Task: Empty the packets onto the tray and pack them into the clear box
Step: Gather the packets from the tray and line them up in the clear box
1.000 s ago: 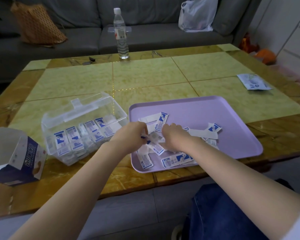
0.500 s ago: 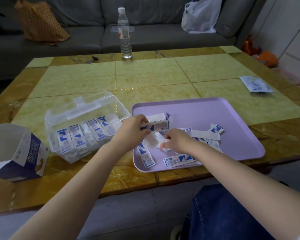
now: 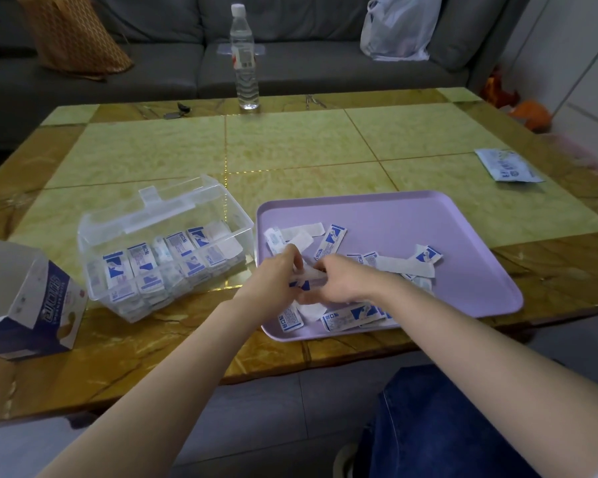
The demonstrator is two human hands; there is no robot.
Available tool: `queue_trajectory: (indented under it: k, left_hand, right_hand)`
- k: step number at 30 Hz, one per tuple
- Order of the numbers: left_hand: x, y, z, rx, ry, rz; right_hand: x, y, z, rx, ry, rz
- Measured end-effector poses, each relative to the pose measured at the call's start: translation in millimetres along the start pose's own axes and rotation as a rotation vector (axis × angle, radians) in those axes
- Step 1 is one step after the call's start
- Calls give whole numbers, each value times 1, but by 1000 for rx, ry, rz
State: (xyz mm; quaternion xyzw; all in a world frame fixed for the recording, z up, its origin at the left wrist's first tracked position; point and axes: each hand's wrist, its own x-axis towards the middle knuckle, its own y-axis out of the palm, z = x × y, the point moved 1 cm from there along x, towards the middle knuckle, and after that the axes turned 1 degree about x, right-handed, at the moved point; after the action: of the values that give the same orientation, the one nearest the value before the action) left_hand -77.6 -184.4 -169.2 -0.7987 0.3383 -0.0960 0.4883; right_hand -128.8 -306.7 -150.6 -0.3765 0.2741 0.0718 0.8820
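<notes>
Several small white-and-blue packets lie scattered on the purple tray. Over the tray's near left part, my left hand and my right hand meet and together hold a small stack of packets between their fingers. The clear box stands left of the tray with its lid tipped back, and rows of packets stand on edge inside it.
An opened white-and-blue carton lies at the table's left edge. A flat sachet rests at the far right. A water bottle stands at the far edge, before a grey sofa. My knee in jeans is below the table.
My hands lifted gathered packets off the tray and brought them together; now they hold the stack slightly lower and nearer the tray's left edge.
</notes>
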Motion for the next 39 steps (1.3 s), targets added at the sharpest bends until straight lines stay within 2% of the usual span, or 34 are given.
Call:
queue_trajectory:
  k: [3,5,9,13,17,22,27,31,35,39]
  left_hand:
    - [-1,-1,1,55,49,12]
    - [-3,-3,3,176,83,13]
    - [-7,-12,3,544,177,-63]
    - [-7,-16,5,685,262,-59]
    - [-4,-20,5,589,213,70]
    - [3,-22,6,536,163,70]
    - [7,-24,10,546,160,57]
    - [0,-26,9,478,211,205]
    - [-11,-36,10,394,149,384]
    - [-15,-34,9,510,206,378]
  right_hand:
    - [8,17,5,-250,-11,-131]
    - [8,21,10,-387,-41,-175]
    - [7,22,14,-437,-37,-157]
    - [9,23,15,-417,-69,-118]
    - [7,25,15,-311,-87,-99]
    - [2,28,18,-190,-146,-147]
    - [-3,21,16,-217,-130,-168]
    - [-2,19,14,-176,-123,-147]
    - [-3,20,14,-182,-77,-186]
    - [-7,20,13,-196,-80,-178]
